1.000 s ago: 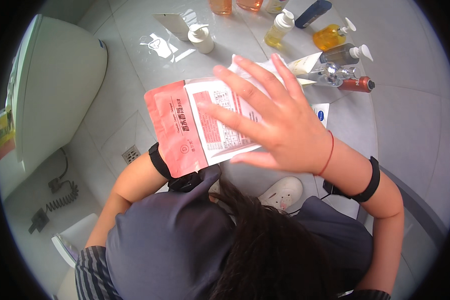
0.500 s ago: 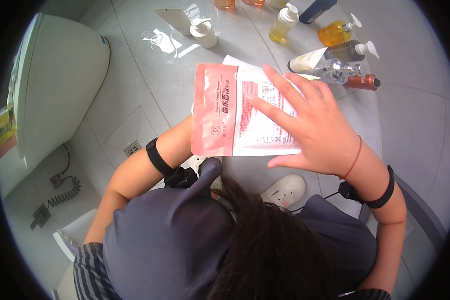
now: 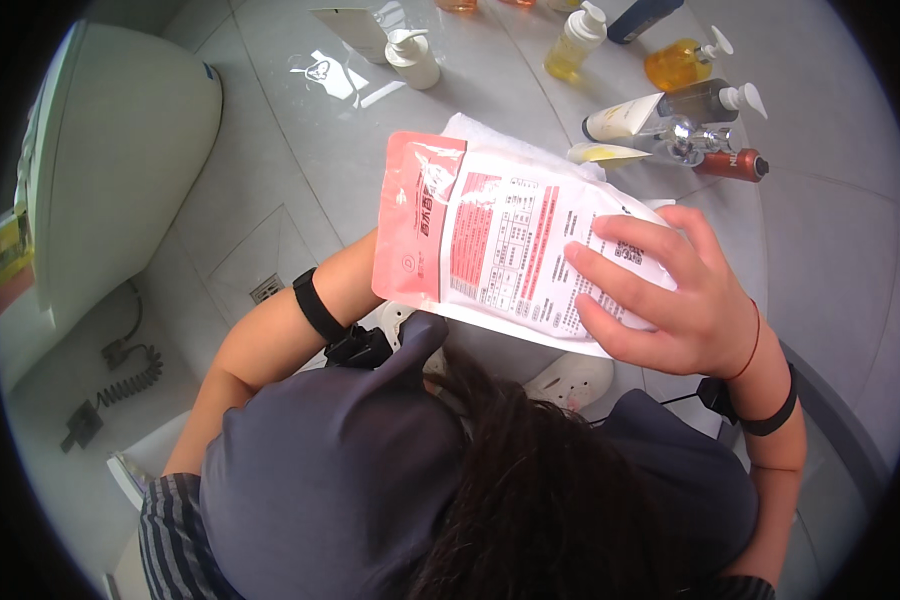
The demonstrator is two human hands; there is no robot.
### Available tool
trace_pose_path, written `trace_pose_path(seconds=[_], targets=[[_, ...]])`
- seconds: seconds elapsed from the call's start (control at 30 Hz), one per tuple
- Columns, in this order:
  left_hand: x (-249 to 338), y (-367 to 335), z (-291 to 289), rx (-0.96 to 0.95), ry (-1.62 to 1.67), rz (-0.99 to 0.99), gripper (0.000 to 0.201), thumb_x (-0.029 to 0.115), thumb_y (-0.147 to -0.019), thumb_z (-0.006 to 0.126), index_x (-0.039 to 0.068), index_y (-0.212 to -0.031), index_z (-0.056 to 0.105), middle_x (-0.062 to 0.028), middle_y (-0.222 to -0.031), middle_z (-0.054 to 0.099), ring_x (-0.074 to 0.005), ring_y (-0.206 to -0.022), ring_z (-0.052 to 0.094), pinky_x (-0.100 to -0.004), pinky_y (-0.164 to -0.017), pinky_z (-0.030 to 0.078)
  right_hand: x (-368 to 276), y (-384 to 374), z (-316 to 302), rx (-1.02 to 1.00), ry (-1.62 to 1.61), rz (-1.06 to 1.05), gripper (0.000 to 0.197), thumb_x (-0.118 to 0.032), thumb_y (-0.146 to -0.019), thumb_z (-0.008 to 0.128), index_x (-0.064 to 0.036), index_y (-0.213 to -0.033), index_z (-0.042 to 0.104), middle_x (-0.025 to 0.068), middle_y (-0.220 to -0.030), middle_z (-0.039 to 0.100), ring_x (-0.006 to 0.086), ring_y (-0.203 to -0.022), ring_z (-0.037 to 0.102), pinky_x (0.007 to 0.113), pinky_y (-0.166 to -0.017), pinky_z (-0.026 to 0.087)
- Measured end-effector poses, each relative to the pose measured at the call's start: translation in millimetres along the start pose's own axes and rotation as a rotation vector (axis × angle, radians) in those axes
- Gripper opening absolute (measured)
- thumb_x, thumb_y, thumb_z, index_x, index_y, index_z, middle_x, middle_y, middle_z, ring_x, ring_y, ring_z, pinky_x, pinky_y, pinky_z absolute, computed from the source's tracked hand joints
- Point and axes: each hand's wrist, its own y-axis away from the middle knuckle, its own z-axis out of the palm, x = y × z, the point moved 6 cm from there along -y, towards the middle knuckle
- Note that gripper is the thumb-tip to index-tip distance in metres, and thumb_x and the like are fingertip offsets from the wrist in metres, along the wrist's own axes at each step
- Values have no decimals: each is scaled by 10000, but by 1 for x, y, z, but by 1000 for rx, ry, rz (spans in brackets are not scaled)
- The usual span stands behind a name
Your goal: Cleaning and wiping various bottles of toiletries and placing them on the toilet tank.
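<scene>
One pink-and-white pouch [image 3: 510, 245] fills mid-frame, dark lettering on its pink band, a printed table and square code on the white. The right hand [image 3: 685, 290] spreads bent fingers over its right end; whether they grip is unclear. The left hand is hidden behind it, grip untellable. Four pump bottles [image 3: 413, 65] show across the frame's top.

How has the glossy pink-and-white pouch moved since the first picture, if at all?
Yes: the pouch has shifted rightward in view, farther from the square grey floor drain.
</scene>
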Motion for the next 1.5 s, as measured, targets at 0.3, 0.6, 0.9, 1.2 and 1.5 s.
trace_pose_path(seconds=[0.3,0.6,0.9,1.2,1.5], targets=[[29,2,-21,-27,-332,126,396,313,-903,510,13,-1154,574,-116,-1151,598,-194,-1026,591,-310,-908,468,27,11,-39,-64,-213,128,211,-129,-678,662,-91,-873,591,117,-956,621,273,-874,612,361,-662,451],[81,-34,7,7,-1611,423,520,401,-857,487,117,-1292,485,-56,-1248,533,-221,-1122,524,-367,-841,438,33,1,-94,28,-387,473,421,-145,-578,652,51,-939,562,117,-817,565,210,-723,532,285,-637,407],[47,-17,19,-58,-545,308,545,415,-856,476,162,-1338,449,-42,-1275,513,-219,-1153,503,-375,-836,421,78,-29,43,-182,-1054,970,353,-282,-874,578,8,-1075,582,41,-851,617,76,-734,564,213,-647,456],[-19,-14,5,47,233,20,514,401,-905,467,129,-1341,440,-72,-1297,515,-237,-1165,507,-381,-949,401,107,-7,70,23,-908,939,381,-307,-872,578,42,-1024,597,55,-860,644,113,-737,583,265,-705,473],[62,-24,24,79,-1194,524,442,408,-904,525,124,-1242,546,-94,-1205,590,-268,-1088,555,-378,-934,433,147,50,40,174,-883,1087,363,-271,-879,604,36,-1072,596,14,-887,619,67,-786,560,209,-719,453]])
